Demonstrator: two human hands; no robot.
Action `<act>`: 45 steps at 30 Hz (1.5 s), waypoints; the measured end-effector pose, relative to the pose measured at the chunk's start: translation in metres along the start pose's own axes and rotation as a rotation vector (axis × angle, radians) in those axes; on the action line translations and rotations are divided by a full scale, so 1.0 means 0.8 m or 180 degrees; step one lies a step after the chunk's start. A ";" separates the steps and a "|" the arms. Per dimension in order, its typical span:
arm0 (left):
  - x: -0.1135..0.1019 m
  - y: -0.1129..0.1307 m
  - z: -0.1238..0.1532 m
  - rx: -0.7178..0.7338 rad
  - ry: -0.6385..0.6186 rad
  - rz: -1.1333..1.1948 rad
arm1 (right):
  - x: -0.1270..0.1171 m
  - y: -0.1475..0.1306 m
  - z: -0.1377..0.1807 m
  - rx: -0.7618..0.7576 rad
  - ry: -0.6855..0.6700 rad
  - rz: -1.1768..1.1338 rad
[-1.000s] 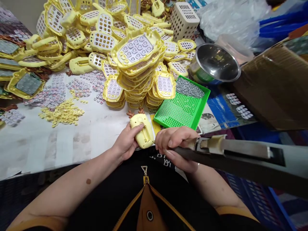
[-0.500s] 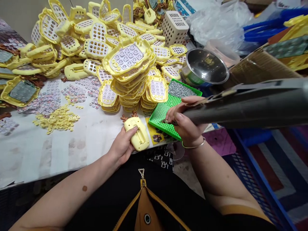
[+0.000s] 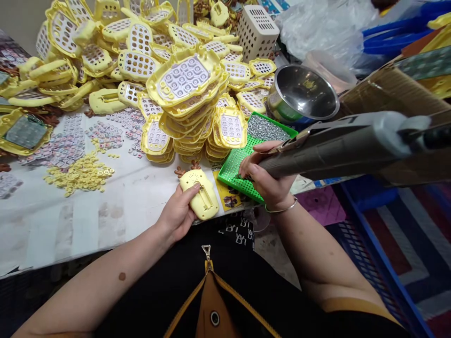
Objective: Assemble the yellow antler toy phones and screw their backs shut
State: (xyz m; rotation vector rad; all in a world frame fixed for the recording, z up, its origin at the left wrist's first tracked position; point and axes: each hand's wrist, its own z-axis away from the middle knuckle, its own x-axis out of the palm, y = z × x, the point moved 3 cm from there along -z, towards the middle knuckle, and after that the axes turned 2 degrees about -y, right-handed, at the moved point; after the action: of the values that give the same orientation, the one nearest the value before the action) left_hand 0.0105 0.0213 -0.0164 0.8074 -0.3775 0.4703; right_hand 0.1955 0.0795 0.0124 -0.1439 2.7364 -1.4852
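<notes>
My left hand (image 3: pixel 178 213) grips a yellow toy phone (image 3: pixel 200 195) with brown antlers, its back and uncovered battery slot facing up at the table's front edge. The thumb lies across its upper left side. My right hand (image 3: pixel 269 180) is wrapped round a long grey electric screwdriver (image 3: pixel 327 150), whose cord end points to the right. The fingers are over a green perforated tray (image 3: pixel 232 166); whether they also touch a screw is too small to tell. Small silver screws (image 3: pixel 266 128) are heaped in the tray's far end.
Stacked yellow shells with white keypads (image 3: pixel 186 77) stand behind the phone, before a large pile of shells (image 3: pixel 137 40). Loose yellow buttons (image 3: pixel 79 173) and pale printed keys (image 3: pixel 63 148) lie left. A steel bowl (image 3: pixel 303 91) and cardboard box (image 3: pixel 373 87) are at the right.
The rear end of the screwdriver has swung left and down, so its cord now shows. My right hand has shifted slightly left. The phone stays almost still in my left hand.
</notes>
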 end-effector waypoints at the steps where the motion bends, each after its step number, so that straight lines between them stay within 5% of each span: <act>1: -0.001 -0.001 -0.001 0.0026 0.0005 0.0024 | 0.000 -0.006 0.000 -0.0038 0.0011 -0.0037; 6: -0.001 -0.006 -0.003 0.0130 0.0072 0.0080 | 0.016 -0.060 0.014 -0.0278 0.0158 -0.0530; 12: 0.005 -0.011 0.001 0.0243 0.0122 0.0060 | 0.059 -0.103 0.045 -0.0140 -0.0553 -0.0967; 33: 0.002 -0.012 0.001 0.0295 0.0123 0.0121 | 0.094 -0.064 0.047 0.0016 -0.1111 -0.1096; 45: 0.000 -0.013 0.003 0.0250 0.0021 0.0165 | 0.079 -0.080 0.062 0.0017 -0.0567 -0.1325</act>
State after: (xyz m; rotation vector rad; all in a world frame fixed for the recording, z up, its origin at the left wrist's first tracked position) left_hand 0.0154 0.0133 -0.0208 0.8737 -0.3764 0.5387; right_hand 0.1402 -0.0025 0.0401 -0.8472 2.6647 -1.4695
